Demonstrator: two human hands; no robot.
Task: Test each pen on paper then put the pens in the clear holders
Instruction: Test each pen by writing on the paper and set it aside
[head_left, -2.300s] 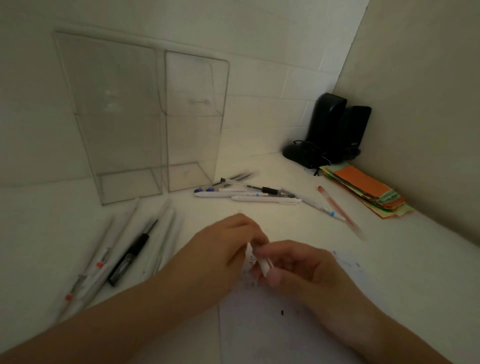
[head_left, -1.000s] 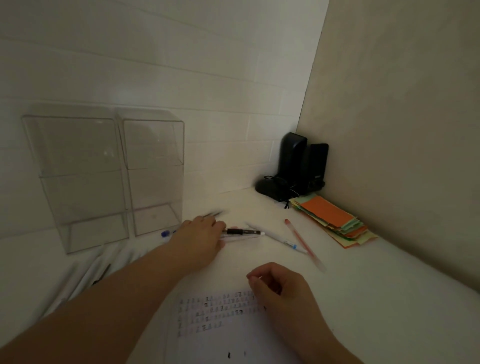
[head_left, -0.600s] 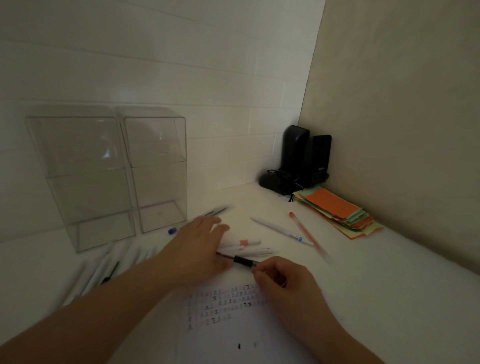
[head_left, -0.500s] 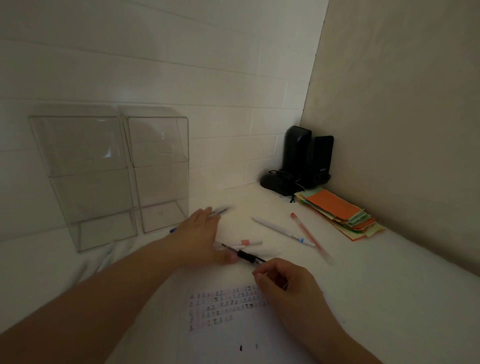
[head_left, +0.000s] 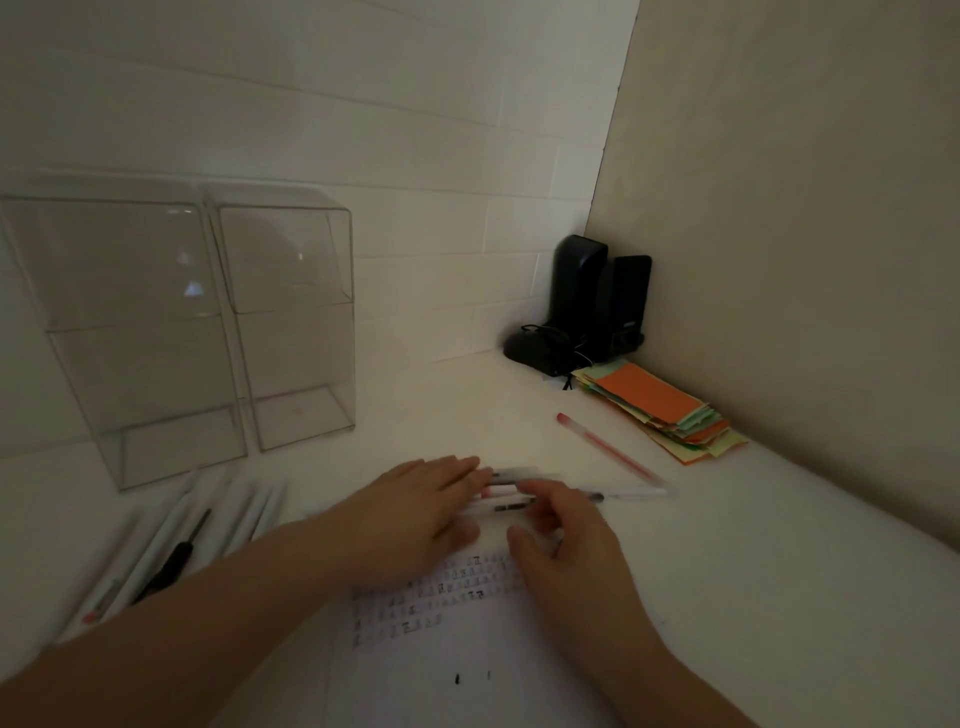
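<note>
A cluster of pens lies on the white desk just beyond the test paper, which carries rows of scribbled marks. My left hand lies flat over the left end of the cluster, fingers straight. My right hand curls its fingers around the pens from the right; one long clear pen sticks out past it. Two clear holders stand empty against the back wall. A red pen lies apart on the right.
Several more pens, mostly white with one black, lie in a row at the left below the holders. A stack of coloured paper slips and black speakers fill the back right corner by the side wall.
Both hands have closed in on the pen cluster and dragged it nearer the paper. The white pen that lay beside the red one is now gathered with the rest.
</note>
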